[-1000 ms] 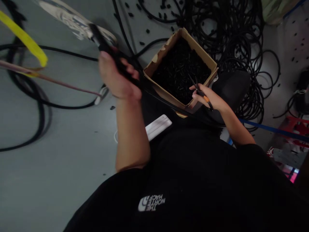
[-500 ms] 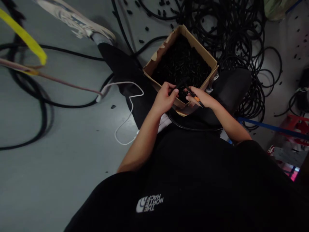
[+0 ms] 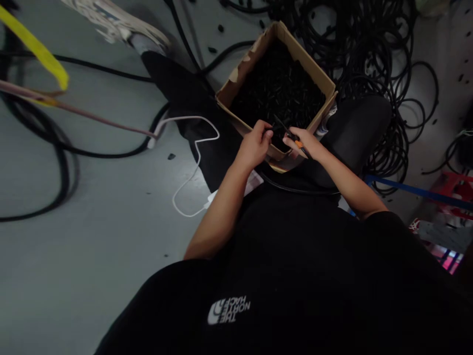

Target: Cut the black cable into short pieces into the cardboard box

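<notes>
A cardboard box (image 3: pixel 306 55) filled with small black pieces (image 3: pixel 284 88) stands between my legs. Over its near edge, my left hand (image 3: pixel 257 139) is closed in a pinch on a dark piece too small to make out. My right hand (image 3: pixel 303 142) is wrapped round a tool with orange and black handles (image 3: pixel 298 144), its dark tip pointing at the left hand above the black pieces. The two hands are close together but apart.
Coiled black hose (image 3: pixel 369 59) lies beyond and right of the box. A white cable (image 3: pixel 197 153) runs left of my leg. Upper left are a yellow strip (image 3: pixel 37 47) and a shoe (image 3: pixel 118 22). A red object (image 3: pixel 453 192) and blue bar (image 3: pixel 417 191) are at right.
The box sits slightly higher in view. My left fingers have drawn in a little, and the dark piece between the hands looks shorter. The tool remains in my right hand.
</notes>
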`<state>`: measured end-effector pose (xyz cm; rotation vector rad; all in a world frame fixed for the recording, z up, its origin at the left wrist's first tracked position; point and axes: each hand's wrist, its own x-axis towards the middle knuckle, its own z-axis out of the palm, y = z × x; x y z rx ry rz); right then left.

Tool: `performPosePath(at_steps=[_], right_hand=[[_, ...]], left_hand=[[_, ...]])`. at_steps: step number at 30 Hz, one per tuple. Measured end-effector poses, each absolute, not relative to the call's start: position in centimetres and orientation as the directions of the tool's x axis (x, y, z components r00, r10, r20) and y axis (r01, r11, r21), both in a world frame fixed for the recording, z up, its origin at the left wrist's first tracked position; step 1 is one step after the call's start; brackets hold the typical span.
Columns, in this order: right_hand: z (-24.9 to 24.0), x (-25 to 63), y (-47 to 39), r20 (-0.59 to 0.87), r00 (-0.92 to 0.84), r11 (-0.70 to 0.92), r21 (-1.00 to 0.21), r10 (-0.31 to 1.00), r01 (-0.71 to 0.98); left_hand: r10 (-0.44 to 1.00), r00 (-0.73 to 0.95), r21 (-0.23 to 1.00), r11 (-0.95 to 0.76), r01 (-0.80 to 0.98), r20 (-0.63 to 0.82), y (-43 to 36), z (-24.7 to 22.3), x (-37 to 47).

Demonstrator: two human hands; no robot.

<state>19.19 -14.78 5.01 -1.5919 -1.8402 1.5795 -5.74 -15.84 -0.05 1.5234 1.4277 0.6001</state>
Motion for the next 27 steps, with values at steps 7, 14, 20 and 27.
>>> performPosePath(at_steps=[7,14,20,27], right_hand=[[5.1,19.3,-14.4,-0.453,-0.356,-0.151,-0.765,0.817,0.626],[4.6,20.0,-14.4,-0.391,-0.419,-0.077,-0.8,0.819,0.595],[3.5,20.6,-14.7,-0.4,-0.455,-0.084,-0.816,0.795,0.571],[1.0,20.9,-14.4,-0.382,-0.516,-0.056,-0.841,0.767,0.538]], left_hand=[[0.913,0.295,0.864,0.107,0.491,-0.281,-15.5,0.2,-6.1],[0.831,0.422,0.932,0.329,0.154,-0.363,-14.8,0.1,-7.9],[0.863,0.323,0.912,0.41,0.005,-0.389,-14.6,0.1,-6.9],[0.904,0.271,0.94,0.339,0.017,-0.331,-15.0,1.1,-4.9]])
